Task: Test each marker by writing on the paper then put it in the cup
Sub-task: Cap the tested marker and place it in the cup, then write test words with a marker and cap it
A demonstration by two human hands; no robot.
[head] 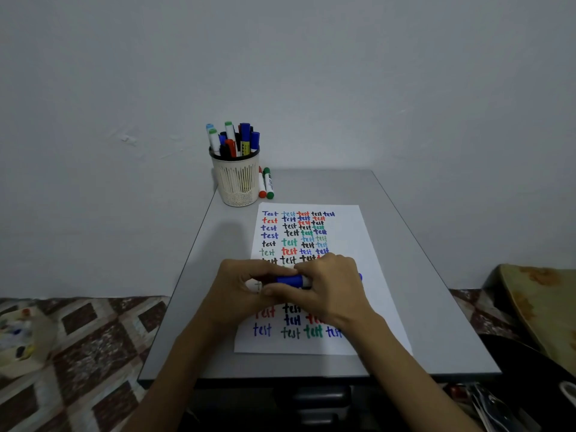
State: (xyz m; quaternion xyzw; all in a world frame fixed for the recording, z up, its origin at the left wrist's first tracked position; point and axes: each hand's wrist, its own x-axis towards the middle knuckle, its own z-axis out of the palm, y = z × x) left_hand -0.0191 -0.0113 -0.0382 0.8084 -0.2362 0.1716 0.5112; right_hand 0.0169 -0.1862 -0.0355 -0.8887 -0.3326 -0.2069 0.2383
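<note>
From the head view we see both hands meeting over the paper [346,232], which lies on the grey tabletop [420,307] covered with rows of coloured "test". The left grip [246,288] pinches one end of the blue marker [291,280], held level above the sheet, and the right grip [333,288] curls round its other end. Beyond the paper the cup [238,185] stands full of markers, a red marker [261,186] and a green marker [268,183] lying just beside it.

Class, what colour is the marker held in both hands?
Blue marker, seen in head view.
</note>
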